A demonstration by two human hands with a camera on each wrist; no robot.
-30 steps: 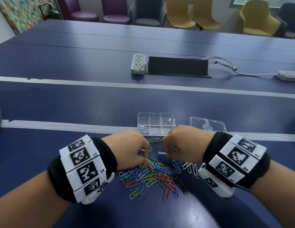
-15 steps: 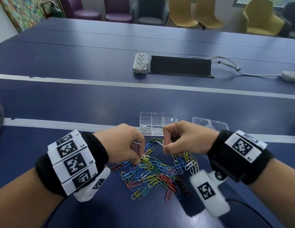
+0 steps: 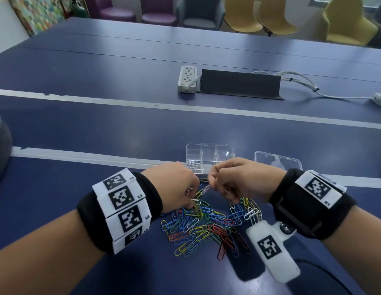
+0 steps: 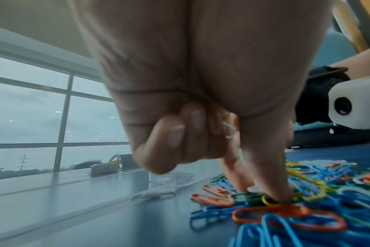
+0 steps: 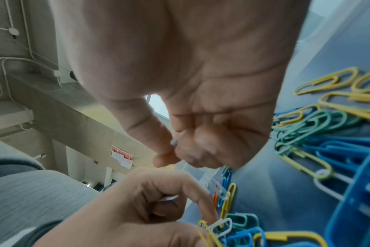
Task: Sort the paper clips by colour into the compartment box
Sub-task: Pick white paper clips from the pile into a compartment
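A heap of coloured paper clips [image 3: 208,224] lies on the blue table just in front of the clear compartment box [image 3: 224,151]. Several white clips [image 3: 194,163] lie in the box's near-left compartment. My left hand [image 3: 190,201] keeps a white clip [image 4: 229,132] tucked in its curled fingers, while thumb [image 4: 281,197] and forefinger touch the heap's far-left edge at another white clip [image 3: 196,202]. Above the heap's far edge, my right hand [image 3: 211,186] pinches a white clip [image 3: 205,189] between thumb and forefinger [image 5: 177,138].
The box's clear lid [image 3: 278,161] lies right of the box. Farther back sit a white power strip [image 3: 187,78], a black cable flap [image 3: 238,84] and grey cables [image 3: 302,84]. Chairs line the table's far side. A grey object [image 3: 0,145] is at the left edge.
My right hand has turned and lifted off the heap with a white clip pinched. My left hand has stayed at the heap's far-left edge, fingertips working at the clips.
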